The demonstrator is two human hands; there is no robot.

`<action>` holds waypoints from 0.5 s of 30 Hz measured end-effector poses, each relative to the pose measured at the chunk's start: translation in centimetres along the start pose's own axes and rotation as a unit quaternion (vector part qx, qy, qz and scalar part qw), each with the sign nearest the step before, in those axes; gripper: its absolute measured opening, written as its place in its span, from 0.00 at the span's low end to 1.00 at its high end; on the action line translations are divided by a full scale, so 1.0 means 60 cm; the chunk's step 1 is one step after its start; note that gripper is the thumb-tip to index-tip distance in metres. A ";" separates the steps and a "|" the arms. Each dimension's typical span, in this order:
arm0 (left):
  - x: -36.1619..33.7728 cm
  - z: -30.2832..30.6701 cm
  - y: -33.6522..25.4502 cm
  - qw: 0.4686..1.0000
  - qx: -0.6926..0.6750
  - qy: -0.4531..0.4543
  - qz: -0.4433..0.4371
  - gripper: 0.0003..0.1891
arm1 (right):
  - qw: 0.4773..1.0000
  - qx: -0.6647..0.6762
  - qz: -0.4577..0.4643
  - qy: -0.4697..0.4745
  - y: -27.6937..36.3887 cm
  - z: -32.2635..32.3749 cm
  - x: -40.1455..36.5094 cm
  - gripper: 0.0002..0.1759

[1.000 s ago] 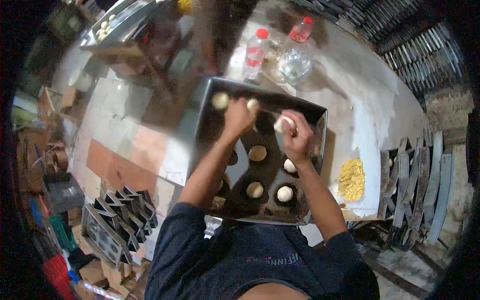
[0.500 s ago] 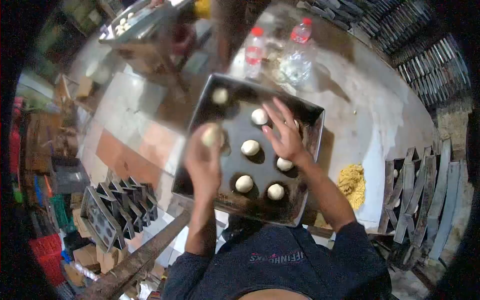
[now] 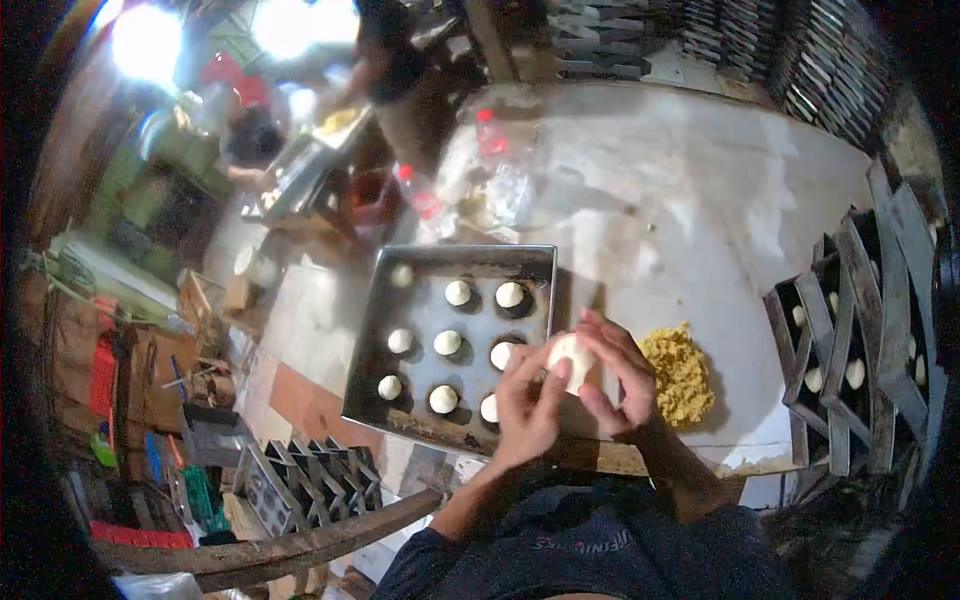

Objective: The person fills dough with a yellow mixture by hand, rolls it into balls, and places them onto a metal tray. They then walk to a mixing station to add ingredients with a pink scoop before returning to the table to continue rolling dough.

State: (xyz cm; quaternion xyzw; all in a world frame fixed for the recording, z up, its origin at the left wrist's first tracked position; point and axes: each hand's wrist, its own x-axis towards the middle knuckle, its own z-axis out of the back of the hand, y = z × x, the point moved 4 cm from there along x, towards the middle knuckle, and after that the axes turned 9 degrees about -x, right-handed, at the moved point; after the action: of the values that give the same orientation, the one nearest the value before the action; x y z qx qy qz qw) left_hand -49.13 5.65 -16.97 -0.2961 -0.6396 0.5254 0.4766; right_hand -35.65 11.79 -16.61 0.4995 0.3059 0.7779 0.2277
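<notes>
A pale dough ball [image 3: 570, 358] sits between my two hands just right of the dark baking tray [image 3: 370, 335]. My left hand [image 3: 528, 400] cups it from the left and my right hand [image 3: 615, 372] wraps it from the right. Both hands hover over the table's near edge. The tray holds several round dough balls [image 3: 447, 342] in rows. A heap of yellow crumbly filling [image 3: 678, 375] lies on the table just right of my right hand.
Plastic bottles [image 3: 490, 140] with red caps stand behind the tray on the floured table [image 3: 700, 210]. Stacked dark trays [image 3: 850, 340] with dough stand at the right. More tray stacks [image 3: 290, 480] lie on the floor at left. People work at a far bench [image 3: 300, 170].
My hands left the tray and came together at its right side around one dough ball. The view swung, so the tray now lies left of my hands.
</notes>
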 end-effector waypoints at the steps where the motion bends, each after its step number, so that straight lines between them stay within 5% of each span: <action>1: -0.016 -0.021 -0.021 0.997 0.038 0.020 -0.068 0.17 | 0.998 0.039 -0.023 -0.036 0.001 0.009 -0.016 0.21; 2: -0.039 -0.038 -0.013 0.983 0.027 -0.005 -0.180 0.16 | 0.993 0.078 -0.048 -0.069 0.008 0.015 -0.033 0.15; 4: -0.057 -0.057 -0.037 0.972 0.032 0.044 -0.227 0.23 | 0.987 0.041 -0.079 -0.135 0.047 0.038 -0.048 0.13; 6: -0.066 -0.059 -0.083 0.984 -0.027 0.086 -0.156 0.36 | 0.976 0.088 -0.124 -0.153 0.060 0.023 -0.074 0.11; 8: -0.097 -0.051 -0.038 0.977 -0.060 0.181 -0.096 0.35 | 0.989 0.096 -0.058 -0.099 0.094 -0.009 -0.076 0.10; 10: -0.139 -0.005 -0.057 0.997 0.012 0.061 0.051 0.21 | 0.966 0.168 -0.107 -0.167 0.069 -0.081 -0.100 0.22; 12: -0.163 0.036 -0.071 0.998 0.026 0.019 0.049 0.18 | 0.997 -0.060 -0.013 -0.041 0.080 -0.092 -0.082 0.23; 15: -0.207 0.082 -0.033 0.949 -0.270 -0.028 0.163 0.21 | 0.991 -0.079 0.002 -0.108 0.113 -0.124 -0.094 0.19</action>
State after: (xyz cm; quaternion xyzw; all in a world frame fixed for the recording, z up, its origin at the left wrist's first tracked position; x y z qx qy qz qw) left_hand -48.82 -7.74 -18.78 -0.4990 -0.7137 0.4118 0.2684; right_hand -40.57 1.41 -17.75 0.5619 0.2163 0.7412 0.2969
